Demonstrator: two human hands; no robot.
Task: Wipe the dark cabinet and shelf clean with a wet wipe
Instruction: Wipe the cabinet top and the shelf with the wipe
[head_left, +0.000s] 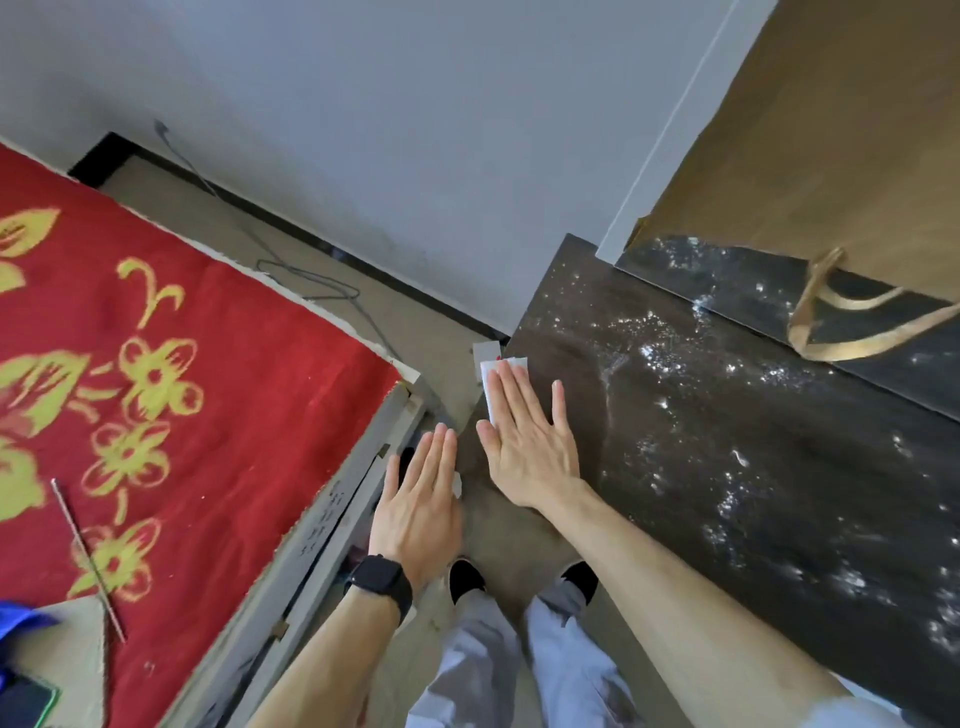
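Note:
The dark cabinet top (727, 441) runs along the right, speckled with white dust. My right hand (530, 441) lies flat with straight fingers on its left edge, pressing a white wet wipe (491, 379) that shows beyond my fingertips. My left hand (421, 504), with a black watch on the wrist, hovers flat beside the cabinet's edge, above the floor; a small white bit shows at its right side. A darker raised shelf surface (753, 280) sits behind, also dusty.
A brown paper bag (831, 156) with a handle stands on the shelf at upper right. A bed with a red flowered cover (156, 389) fills the left. A cable (311, 280) lies on the floor by the wall. My feet (467, 577) stand between bed and cabinet.

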